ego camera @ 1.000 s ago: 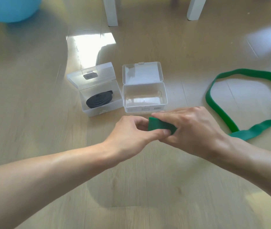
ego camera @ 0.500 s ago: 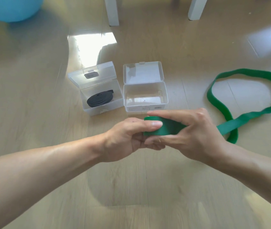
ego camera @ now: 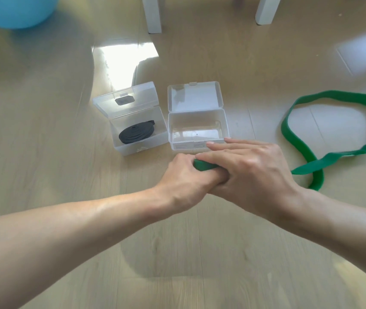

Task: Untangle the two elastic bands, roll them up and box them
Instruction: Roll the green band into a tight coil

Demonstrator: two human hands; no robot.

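A green elastic band [ego camera: 342, 98] lies in a loose loop on the wooden floor at the right, its near end running under my right wrist. The rolled part of it [ego camera: 203, 165] shows as a small green edge between my hands. My left hand [ego camera: 184, 177] and my right hand [ego camera: 249, 170] are both closed around that roll, the right hand lying over the left fingers. A rolled black band [ego camera: 136, 132] sits inside the left clear box [ego camera: 133, 121], lid up. The right clear box [ego camera: 196, 130] stands with its lid up and nothing inside, just beyond my right fingertips.
Two white furniture legs [ego camera: 153, 14] [ego camera: 266, 10] stand at the far edge of the floor. A blue ball [ego camera: 14, 10] fills the top left corner. A bright patch of sunlight [ego camera: 124, 56] lies behind the boxes.
My hands have turned over the green roll, so my right hand now covers most of it. The loose loop has been drawn a little closer and has crossed over itself.
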